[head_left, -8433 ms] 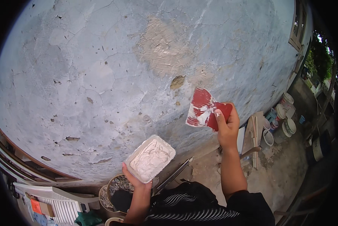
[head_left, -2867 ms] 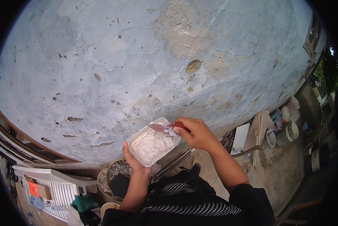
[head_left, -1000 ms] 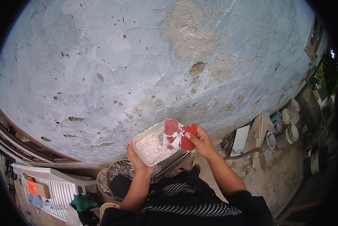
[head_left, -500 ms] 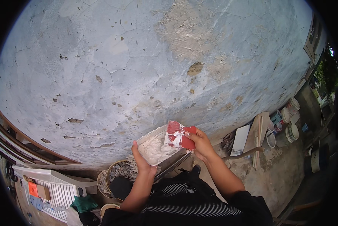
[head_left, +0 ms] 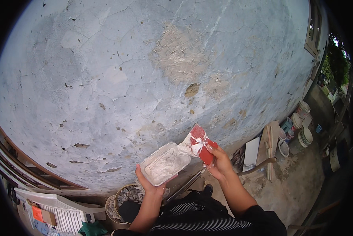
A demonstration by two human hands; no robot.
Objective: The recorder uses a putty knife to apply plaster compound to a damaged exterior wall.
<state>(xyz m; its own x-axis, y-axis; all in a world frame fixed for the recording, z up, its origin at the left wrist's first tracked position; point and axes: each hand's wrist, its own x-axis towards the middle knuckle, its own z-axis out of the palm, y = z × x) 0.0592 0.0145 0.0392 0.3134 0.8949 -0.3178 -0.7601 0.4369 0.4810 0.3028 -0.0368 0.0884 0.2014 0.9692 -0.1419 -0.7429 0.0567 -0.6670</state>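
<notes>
My left hand (head_left: 151, 185) grips a shallow rectangular tub (head_left: 175, 150) from its near left end, thumb along the side. Whitish filler paste (head_left: 162, 165) is spread inside it. In my right hand (head_left: 220, 161) is a red putty scraper (head_left: 200, 141), smeared with white paste and held between thumb and fingers. A lump of paste clings to the scraper's left edge, just at the tub's right rim. Beyond both hands rises a cracked, pale blue wall (head_left: 137, 94) with a rough beige patch (head_left: 180, 53) and a chipped hole (head_left: 192, 90).
Several buckets (head_left: 304, 137) stand at the right along the wall, near leaning boards (head_left: 252, 151) and wooden sticks (head_left: 269, 157). At lower left are a white slatted chair (head_left: 66, 210) and a round container of rubble (head_left: 129, 194). A window frame (head_left: 35, 169) edges the left wall.
The scraper has moved off the tub's paste to the right, now carrying a lump on its edge. My view has tilted up, showing more of the upper wall.
</notes>
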